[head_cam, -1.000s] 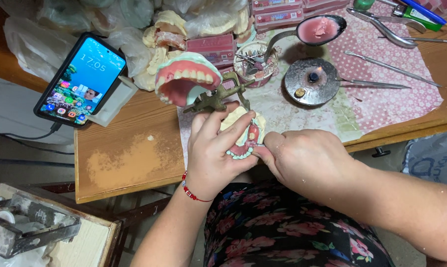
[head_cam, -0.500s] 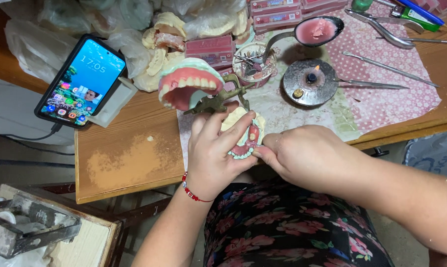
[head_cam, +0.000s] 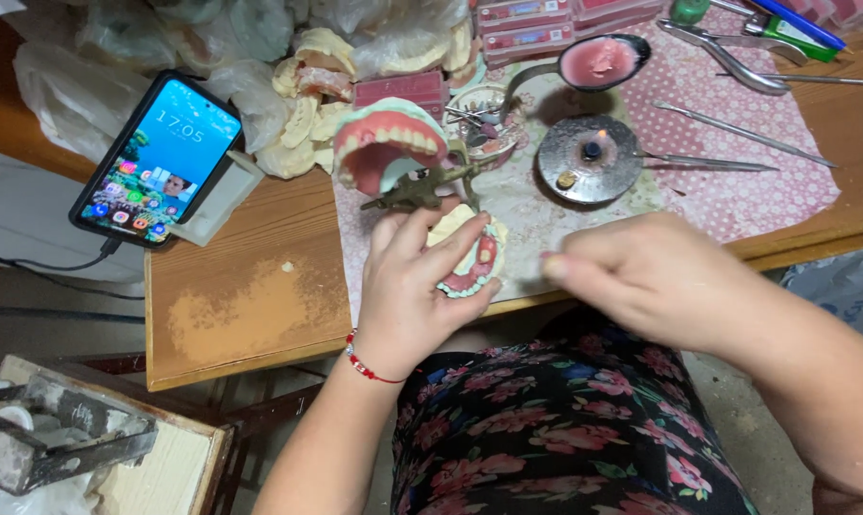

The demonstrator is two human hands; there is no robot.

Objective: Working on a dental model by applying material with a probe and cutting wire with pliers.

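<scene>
My left hand (head_cam: 415, 286) grips a hinged metal frame (head_cam: 414, 191) that carries two dental models. The lower model (head_cam: 471, 259), cream plaster with pink wax and teeth, rests in my palm. The upper pink denture (head_cam: 384, 143) is swung open above it. My right hand (head_cam: 656, 272) hovers just right of the model, apart from it, fingers curled; it is blurred and I cannot make out anything in it. A red bead bracelet (head_cam: 360, 360) circles my left wrist.
A lit phone (head_cam: 155, 157) leans at the table's left. A small burner (head_cam: 594, 157) with a flame, a spoon of pink wax (head_cam: 598, 62), metal tools (head_cam: 737, 119), plaster casts (head_cam: 308, 86) and plastic bags sit behind. A metal clamp (head_cam: 55, 443) stands lower left.
My right hand has pulled away to the right from the lower model, which it touched before. The left hand still holds the frame in about the same place.
</scene>
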